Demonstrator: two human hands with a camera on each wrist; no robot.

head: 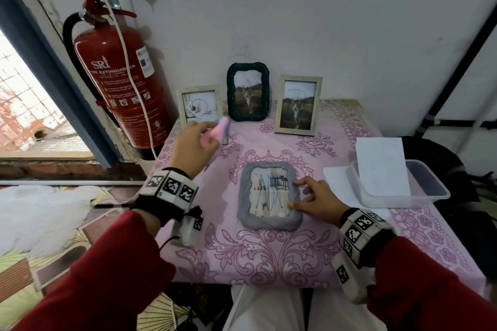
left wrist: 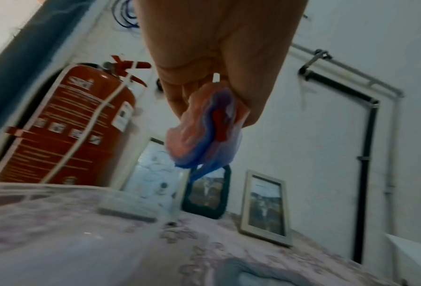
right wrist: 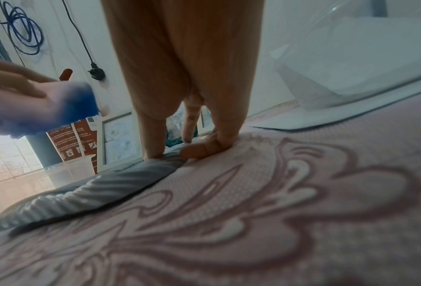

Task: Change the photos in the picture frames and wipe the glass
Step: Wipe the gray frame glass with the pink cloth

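Grey frame lay flat, face up, centre of head view on pink patterned tablecloth; pic under glass showed scribbled lines. R hand sat at frame's right edge, fingers spread, tips pressing the ribbed border; wrist cam showed one fingertip on the grey rim, another on the cloth just beside it. L hand was up off the table, centre-left of head view, fingers curled and pinching a bunched pink cloth; looked pink-blue in wrist cams. Three frames stood along the wall at top centre: pale frame w/ a light pic, dark green frame and second pale frame, both w/ cat photos. Clear plastic tub w/ white sheets at right edge. Red fire extinguisher upper left.
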